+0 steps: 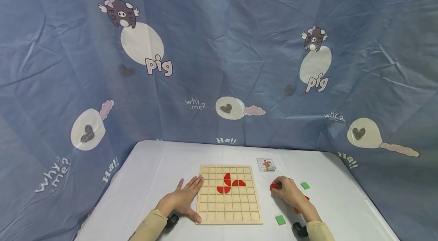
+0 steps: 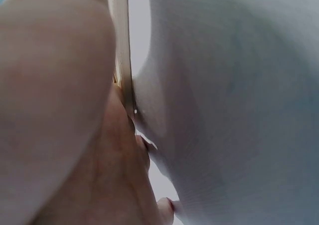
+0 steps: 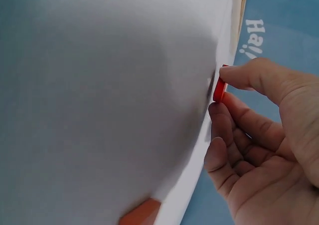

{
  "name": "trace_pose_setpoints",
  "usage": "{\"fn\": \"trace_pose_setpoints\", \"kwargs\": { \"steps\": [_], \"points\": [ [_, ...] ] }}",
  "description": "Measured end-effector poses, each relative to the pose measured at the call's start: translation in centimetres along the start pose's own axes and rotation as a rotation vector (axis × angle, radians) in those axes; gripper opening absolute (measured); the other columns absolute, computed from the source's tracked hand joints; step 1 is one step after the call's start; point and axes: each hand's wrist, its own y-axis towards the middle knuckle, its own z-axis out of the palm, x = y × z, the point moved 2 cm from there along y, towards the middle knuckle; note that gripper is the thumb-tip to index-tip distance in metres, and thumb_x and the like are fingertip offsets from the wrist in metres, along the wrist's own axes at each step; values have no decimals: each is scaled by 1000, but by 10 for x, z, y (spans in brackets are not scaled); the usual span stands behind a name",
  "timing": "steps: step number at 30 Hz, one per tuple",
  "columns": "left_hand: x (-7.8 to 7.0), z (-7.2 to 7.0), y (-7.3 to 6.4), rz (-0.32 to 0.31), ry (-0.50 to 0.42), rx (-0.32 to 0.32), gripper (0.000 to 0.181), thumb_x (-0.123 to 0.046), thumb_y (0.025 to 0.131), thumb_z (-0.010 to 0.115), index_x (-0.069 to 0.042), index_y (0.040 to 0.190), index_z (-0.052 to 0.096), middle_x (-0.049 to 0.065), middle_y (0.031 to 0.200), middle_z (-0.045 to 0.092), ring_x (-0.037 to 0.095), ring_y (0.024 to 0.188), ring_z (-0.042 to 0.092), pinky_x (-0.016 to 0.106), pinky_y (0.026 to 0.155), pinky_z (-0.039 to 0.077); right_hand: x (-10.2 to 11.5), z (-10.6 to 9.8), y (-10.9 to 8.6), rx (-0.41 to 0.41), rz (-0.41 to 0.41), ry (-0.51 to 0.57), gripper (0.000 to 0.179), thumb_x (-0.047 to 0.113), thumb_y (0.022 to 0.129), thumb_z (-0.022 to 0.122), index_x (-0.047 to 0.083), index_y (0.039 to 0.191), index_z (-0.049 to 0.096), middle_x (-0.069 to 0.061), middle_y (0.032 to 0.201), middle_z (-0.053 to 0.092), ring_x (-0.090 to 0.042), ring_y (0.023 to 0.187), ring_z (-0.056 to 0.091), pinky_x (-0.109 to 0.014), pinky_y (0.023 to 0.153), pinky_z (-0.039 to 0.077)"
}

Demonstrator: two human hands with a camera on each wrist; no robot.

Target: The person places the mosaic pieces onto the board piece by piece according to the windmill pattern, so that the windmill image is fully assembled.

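Note:
A square wooden grid board [image 1: 229,207] lies on the white table. Several red quarter-circle pieces [image 1: 227,182] sit in its upper middle cells, forming a curved pinwheel-like pattern. My left hand [image 1: 183,197] is spread along the board's left side, fingertips at the upper left edge and thumb at the lower left corner. Right of the board, my right hand [image 1: 289,191] pinches a small red tile [image 3: 220,89] between thumb and fingertips. The remaining fingers curl loosely beneath, as the right wrist view shows. The fingers hide part of the tile.
A small card with a grid and a red figure [image 1: 266,164] lies beyond the board's upper right corner. Green squares [image 1: 305,185] [image 1: 280,220] and red pieces [image 1: 297,210] lie around the right forearm. A blue printed curtain [image 1: 205,43] hangs behind the table.

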Motion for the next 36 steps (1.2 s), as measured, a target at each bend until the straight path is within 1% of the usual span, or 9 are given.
{"fn": "trace_pose_setpoints", "kwargs": {
  "steps": [4,8,13,15,18,21,27,30,36],
  "points": [
    [-1,-1,0,1,4,-6,140,-69,53,78,-5,155,7,14,163,6,34,150,9,66,117,2,11,-1,1,-18,-53,19,15,5,75,79,6,84,67,2,75,62,-6,67,53,-20,57,46],
    [-2,-1,-1,-2,0,-5,140,-70,53,78,-5,155,7,13,163,6,34,150,9,65,117,2,27,1,1,-27,-98,21,14,4,75,78,6,83,68,3,73,61,-5,64,51,-19,54,44],
    [-1,0,-1,-1,-7,-8,141,-69,52,79,-5,155,7,13,163,6,34,150,9,65,117,2,52,5,0,-4,-122,27,14,5,76,78,8,85,67,3,76,61,-6,66,49,-19,53,42],
    [-1,0,-1,-1,-3,-10,141,-69,52,78,-5,155,8,13,163,6,34,150,9,65,117,2,64,7,0,13,-154,34,13,4,77,77,7,86,67,1,77,62,-7,67,50,-19,53,43],
    [0,0,0,0,-2,-10,141,-70,52,78,-5,155,8,13,163,6,34,150,9,66,117,2,78,10,-1,40,-225,34,12,4,79,75,6,87,68,0,82,64,-10,71,53,-19,55,45],
    [0,0,0,0,0,-10,141,-70,52,78,-5,155,8,13,163,6,33,150,9,66,117,2,89,12,-1,50,-291,27,11,3,79,74,5,88,68,-1,85,64,-12,73,55,-18,58,47],
    [-1,0,-1,-6,5,-5,141,-71,52,78,-5,155,8,13,163,6,33,150,9,65,117,2,101,21,-2,75,-340,13,12,4,81,74,2,91,68,-3,88,64,-14,75,57,-19,60,49],
    [-1,0,-1,-6,3,-3,141,-71,52,78,-5,155,8,13,163,6,33,150,9,65,117,2,106,29,-2,94,-353,8,13,5,81,74,2,93,68,-2,88,63,-11,75,56,-18,59,49],
    [1,1,0,1,1,-11,141,-71,52,77,-5,155,8,13,163,6,33,150,9,66,117,2,114,45,-3,160,-382,26,13,7,84,73,3,95,68,-2,90,63,-6,76,55,-17,61,50]
  ]
}}
